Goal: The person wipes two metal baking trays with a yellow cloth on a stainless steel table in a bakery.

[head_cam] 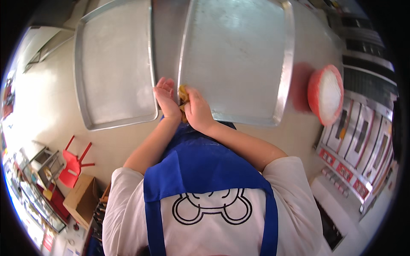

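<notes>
Two metal baking trays lie before me, a smaller-looking one (117,67) on the left and a larger-looking one (237,64) on the right, their inner surfaces bare. Over the gap between them, my right hand (199,109) grips a crumpled yellow-brown cloth (183,94) at the near left corner of the right tray. My left hand (167,100) is raised beside it, palm turned inward and fingers curled loosely, near the left tray's right edge. Whether the left hand touches the lower part of the cloth cannot be told.
A red bowl (312,92) filled with something white stands right of the larger tray. A red chair (71,168) and a cardboard box (80,201) are at the lower left. A metal deck oven (355,137) stands at the right. My blue apron is close to the trays' near edges.
</notes>
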A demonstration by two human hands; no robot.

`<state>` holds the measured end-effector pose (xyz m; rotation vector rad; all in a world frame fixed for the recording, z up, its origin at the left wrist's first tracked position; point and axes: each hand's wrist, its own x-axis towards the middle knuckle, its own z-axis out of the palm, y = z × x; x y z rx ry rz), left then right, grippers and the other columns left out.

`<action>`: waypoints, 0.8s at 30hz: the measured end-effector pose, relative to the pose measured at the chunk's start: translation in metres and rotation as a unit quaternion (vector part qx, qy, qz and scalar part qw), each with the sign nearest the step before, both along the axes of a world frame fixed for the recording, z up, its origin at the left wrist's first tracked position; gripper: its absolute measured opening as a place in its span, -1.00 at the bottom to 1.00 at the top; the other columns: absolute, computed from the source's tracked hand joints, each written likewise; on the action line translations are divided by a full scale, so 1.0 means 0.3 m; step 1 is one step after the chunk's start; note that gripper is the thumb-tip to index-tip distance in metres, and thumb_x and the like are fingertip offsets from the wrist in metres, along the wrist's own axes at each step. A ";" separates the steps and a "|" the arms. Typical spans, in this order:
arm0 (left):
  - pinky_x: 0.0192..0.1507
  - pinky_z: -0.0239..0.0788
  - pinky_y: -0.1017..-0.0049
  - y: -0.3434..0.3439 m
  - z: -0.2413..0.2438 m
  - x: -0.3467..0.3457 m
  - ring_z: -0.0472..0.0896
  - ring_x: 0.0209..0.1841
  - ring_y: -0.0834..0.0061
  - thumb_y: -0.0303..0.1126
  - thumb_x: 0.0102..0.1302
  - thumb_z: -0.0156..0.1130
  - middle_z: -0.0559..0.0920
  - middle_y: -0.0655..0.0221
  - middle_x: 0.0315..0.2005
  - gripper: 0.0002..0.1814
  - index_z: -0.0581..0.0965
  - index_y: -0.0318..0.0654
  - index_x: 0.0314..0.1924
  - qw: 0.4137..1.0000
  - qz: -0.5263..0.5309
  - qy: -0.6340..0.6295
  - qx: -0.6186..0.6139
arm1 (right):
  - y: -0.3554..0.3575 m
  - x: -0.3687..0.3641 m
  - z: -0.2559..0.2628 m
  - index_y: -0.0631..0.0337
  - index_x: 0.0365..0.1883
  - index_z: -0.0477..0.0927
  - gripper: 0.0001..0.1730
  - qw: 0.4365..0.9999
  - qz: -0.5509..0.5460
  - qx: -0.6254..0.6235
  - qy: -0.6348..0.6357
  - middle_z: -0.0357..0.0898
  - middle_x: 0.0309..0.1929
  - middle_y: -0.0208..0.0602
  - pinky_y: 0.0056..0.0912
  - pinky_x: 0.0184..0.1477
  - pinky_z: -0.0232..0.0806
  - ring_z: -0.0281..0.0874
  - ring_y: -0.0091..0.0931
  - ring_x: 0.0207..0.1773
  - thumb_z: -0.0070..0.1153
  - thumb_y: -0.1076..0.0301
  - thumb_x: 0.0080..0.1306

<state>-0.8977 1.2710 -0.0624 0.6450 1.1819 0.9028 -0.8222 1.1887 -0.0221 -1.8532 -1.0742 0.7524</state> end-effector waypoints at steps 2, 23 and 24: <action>0.28 0.21 0.30 0.003 -0.009 -0.010 0.46 0.13 0.36 0.17 0.58 -0.42 0.52 0.28 0.04 -0.32 0.33 -0.25 0.30 0.999 -0.033 -0.009 -0.020 | -0.042 -0.007 0.035 0.39 0.02 0.50 -0.66 0.997 0.029 -0.076 0.007 0.57 0.03 0.15 0.04 0.10 0.38 0.52 0.05 0.06 -0.04 0.45 0.30; 0.21 0.32 0.31 0.024 0.004 -0.001 0.51 0.15 0.17 -0.21 0.55 -0.01 0.55 0.06 0.10 -0.58 0.46 -0.38 0.21 0.916 -0.241 0.228 0.224 | 0.038 0.327 0.016 0.26 -0.03 0.61 -0.65 0.940 0.047 0.049 -0.335 0.63 -0.08 -0.18 -0.08 0.02 0.46 0.58 -0.20 -0.02 0.06 0.50 0.18; 0.21 0.33 0.31 0.026 0.012 0.004 0.51 0.15 0.16 -0.21 0.55 -0.01 0.54 0.06 0.10 -0.58 0.46 -0.38 0.21 0.914 -0.245 0.229 0.227 | 0.055 0.275 -0.023 0.26 0.00 0.61 -0.61 0.931 0.082 0.085 -0.345 0.62 -0.05 -0.20 -0.11 0.05 0.45 0.57 -0.21 0.00 0.07 0.51 0.16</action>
